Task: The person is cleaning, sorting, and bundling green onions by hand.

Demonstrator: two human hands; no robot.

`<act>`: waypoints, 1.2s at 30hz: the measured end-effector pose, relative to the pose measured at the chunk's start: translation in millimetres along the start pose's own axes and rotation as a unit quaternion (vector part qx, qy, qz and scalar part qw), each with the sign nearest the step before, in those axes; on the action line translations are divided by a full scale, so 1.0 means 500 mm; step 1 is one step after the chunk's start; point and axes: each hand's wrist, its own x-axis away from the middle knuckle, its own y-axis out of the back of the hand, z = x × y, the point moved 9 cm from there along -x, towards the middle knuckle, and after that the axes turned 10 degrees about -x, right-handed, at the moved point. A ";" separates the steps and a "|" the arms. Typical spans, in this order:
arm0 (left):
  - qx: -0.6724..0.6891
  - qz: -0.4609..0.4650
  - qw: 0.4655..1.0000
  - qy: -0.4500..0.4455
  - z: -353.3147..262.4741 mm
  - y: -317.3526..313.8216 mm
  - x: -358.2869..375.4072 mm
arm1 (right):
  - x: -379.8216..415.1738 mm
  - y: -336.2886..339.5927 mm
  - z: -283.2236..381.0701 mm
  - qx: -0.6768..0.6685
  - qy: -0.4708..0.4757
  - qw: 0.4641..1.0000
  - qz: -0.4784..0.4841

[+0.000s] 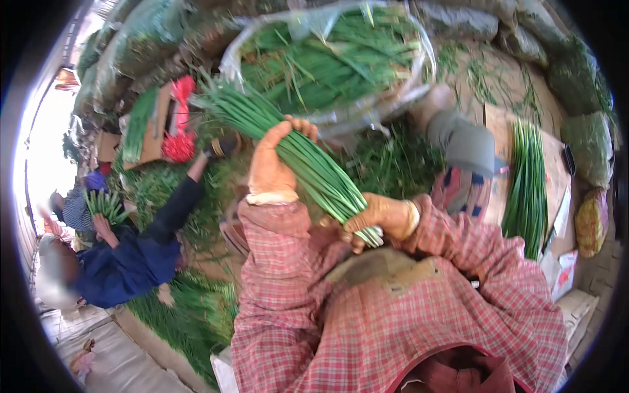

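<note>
Green stalks [320,171] slant through left grip [272,162] and right grip [385,217].

A bunch of green onions [322,175], long, slim and deep green, paling to white at the bases, slants above the lap. Its leaf tips splay loosely; the left hand [271,160] grasps mid-length, the right hand [385,216] near the white ends.
</note>
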 end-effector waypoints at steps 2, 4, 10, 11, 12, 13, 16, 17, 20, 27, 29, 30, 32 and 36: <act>-0.005 0.039 0.999 -0.010 -0.033 -0.075 -0.033 | 0.000 -0.014 0.051 0.053 0.029 0.998 0.003; -0.099 0.108 0.988 -0.052 -0.065 -0.136 -0.052 | -0.006 -0.019 0.101 0.061 0.072 0.995 -0.017; -0.172 0.087 0.981 0.039 0.167 0.044 -0.062 | -0.077 0.172 0.166 -0.001 0.138 0.982 -0.126; -0.114 0.056 0.986 0.111 0.248 0.104 -0.050 | -0.076 0.208 0.154 -0.035 0.125 0.978 -0.163; -0.086 0.035 0.982 0.167 0.295 0.099 -0.014 | -0.074 0.235 0.142 -0.033 0.126 0.978 -0.163; -0.076 0.034 0.980 0.179 0.334 0.111 -0.005 | -0.073 0.257 0.128 -0.029 0.125 0.979 -0.160; -0.059 0.070 0.971 0.223 0.362 0.085 0.005 | -0.067 0.261 0.093 -0.026 0.105 0.988 -0.113; -0.058 0.089 0.965 0.240 0.352 0.057 0.009 | -0.064 0.257 0.084 -0.004 0.088 0.992 -0.096; -0.075 0.130 0.953 0.265 0.315 -0.018 0.028 | -0.053 0.262 0.063 0.137 0.075 0.983 -0.096; -0.115 0.182 0.949 0.230 0.346 0.030 0.075 | -0.054 0.217 0.046 0.314 0.176 0.931 -0.059; -0.134 0.141 0.962 0.191 0.322 0.041 0.083 | -0.067 0.240 0.031 0.429 0.286 0.856 -0.038; -0.150 0.132 0.962 0.188 0.312 0.043 0.090 | -0.067 0.228 0.031 0.481 0.338 0.808 -0.028; -0.183 0.115 0.959 0.184 0.296 0.052 0.104 | -0.067 0.246 0.001 0.591 0.290 0.752 -0.041; -0.204 0.080 0.959 0.182 0.268 0.082 0.127 | 0.009 0.115 0.008 0.709 0.020 0.704 -0.045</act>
